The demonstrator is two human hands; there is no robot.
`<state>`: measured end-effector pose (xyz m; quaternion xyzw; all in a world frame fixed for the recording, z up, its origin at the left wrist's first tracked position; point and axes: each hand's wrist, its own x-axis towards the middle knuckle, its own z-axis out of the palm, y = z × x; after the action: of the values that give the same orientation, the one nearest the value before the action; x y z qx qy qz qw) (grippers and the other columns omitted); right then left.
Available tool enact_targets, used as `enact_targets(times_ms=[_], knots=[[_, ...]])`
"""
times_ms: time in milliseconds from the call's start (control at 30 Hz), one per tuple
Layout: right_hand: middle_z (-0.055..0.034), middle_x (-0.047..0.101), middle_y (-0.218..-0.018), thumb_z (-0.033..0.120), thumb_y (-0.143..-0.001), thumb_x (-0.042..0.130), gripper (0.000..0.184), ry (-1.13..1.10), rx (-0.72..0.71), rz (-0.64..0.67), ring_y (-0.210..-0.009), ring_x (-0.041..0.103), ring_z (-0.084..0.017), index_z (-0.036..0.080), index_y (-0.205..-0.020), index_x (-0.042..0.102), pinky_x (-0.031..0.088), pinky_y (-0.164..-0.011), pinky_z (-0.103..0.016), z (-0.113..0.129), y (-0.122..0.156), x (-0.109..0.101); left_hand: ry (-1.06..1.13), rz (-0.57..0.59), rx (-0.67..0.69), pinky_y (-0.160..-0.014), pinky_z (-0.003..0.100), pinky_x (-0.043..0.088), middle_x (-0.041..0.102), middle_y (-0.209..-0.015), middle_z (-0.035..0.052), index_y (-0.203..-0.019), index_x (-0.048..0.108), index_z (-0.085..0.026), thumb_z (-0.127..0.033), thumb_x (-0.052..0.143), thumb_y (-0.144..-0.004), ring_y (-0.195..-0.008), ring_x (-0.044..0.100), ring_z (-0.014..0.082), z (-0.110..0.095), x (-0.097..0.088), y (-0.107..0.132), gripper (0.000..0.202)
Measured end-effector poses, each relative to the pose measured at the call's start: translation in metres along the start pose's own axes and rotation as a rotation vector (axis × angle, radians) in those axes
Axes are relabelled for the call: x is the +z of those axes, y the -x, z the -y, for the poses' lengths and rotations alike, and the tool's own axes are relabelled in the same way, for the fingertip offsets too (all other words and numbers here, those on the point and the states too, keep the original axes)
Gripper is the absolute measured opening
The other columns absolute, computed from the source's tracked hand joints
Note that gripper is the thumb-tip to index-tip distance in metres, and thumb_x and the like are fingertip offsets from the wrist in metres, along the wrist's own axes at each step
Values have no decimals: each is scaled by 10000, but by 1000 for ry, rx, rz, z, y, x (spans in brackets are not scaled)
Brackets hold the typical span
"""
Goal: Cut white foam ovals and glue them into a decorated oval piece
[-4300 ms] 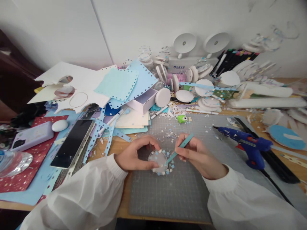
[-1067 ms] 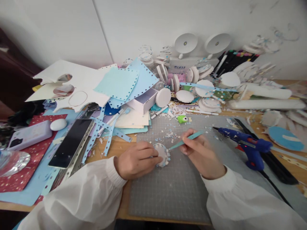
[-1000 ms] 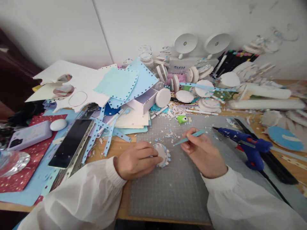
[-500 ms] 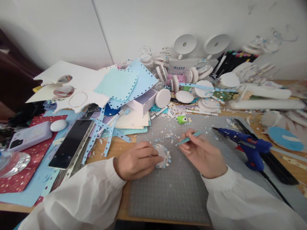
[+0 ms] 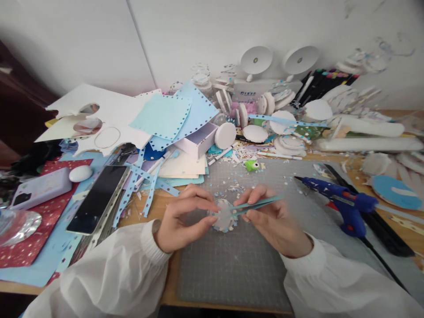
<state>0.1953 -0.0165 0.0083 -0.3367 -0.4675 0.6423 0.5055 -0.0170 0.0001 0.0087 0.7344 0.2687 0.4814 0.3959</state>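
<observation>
On the grey cutting mat (image 5: 232, 274) is a small white disc (image 5: 225, 216), its rim covered with tiny pale blue and white paper pieces. My left hand (image 5: 187, 218) has its thumb and forefinger at the disc's left edge, closed on it. In my right hand (image 5: 270, 218) is a pair of teal tweezers (image 5: 261, 204), held between thumb and fingers. Their tips reach over the right side of the disc, close to the left fingertips. Whether a paper piece sits between the tips is too small to tell. Loose paper bits (image 5: 235, 189) lie just behind the disc.
A blue hot glue gun (image 5: 344, 198) lies on the right, its cord running toward the front. Punched paper sheets (image 5: 162, 115), a phone (image 5: 97, 198) and blue strips (image 5: 152, 190) cover the left. Several white discs (image 5: 255, 133) and a green frog-like piece (image 5: 251, 165) are behind.
My right hand has moved left, bringing the tweezers over the disc. The left thumb and forefinger have drawn back from the disc's top to its left edge.
</observation>
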Motion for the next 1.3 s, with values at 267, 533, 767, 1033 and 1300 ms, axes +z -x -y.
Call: enact_targets(times_ms=[267,533,767,1033,1300], knots=[[-10,650,-907,195,-808,671,120,59,-57,57,-734,621,-124,260,-862,586,508,-636,-264,-6,3,-2,67,-41,-69,-741,314,488,619,-820,62,-850,700,-169,-115,693,-752,-794,590,160,1,2,1,111],[6,649,-925,180,-810,668,134,97,-90,44,-706,607,-108,277,-874,602,502,-637,-256,-8,3,-2,81,-70,-75,-731,297,490,614,-793,51,-830,700,-166,-113,692,-752,-782,592,152,1,3,-1,95],[1,648,-921,147,-813,660,148,95,-121,52,-721,607,-98,264,-883,602,503,-636,-227,-9,3,-2,111,-80,-91,-722,279,489,609,-799,47,-845,710,-173,-86,686,-751,-780,588,144,1,3,-1,130],[-2,663,-894,142,-779,696,152,182,-163,29,-739,643,-100,246,-862,622,515,-610,-193,-8,4,-4,174,-93,-159,-701,263,487,611,-789,43,-822,725,-181,-79,681,-749,-763,593,140,0,2,-2,133],[5,701,-896,80,-716,734,207,260,-197,41,-799,672,-109,240,-822,656,538,-683,-198,-7,4,-4,346,-121,-271,-711,242,468,593,-791,24,-804,742,-206,-88,696,-742,-773,575,124,5,3,1,141]])
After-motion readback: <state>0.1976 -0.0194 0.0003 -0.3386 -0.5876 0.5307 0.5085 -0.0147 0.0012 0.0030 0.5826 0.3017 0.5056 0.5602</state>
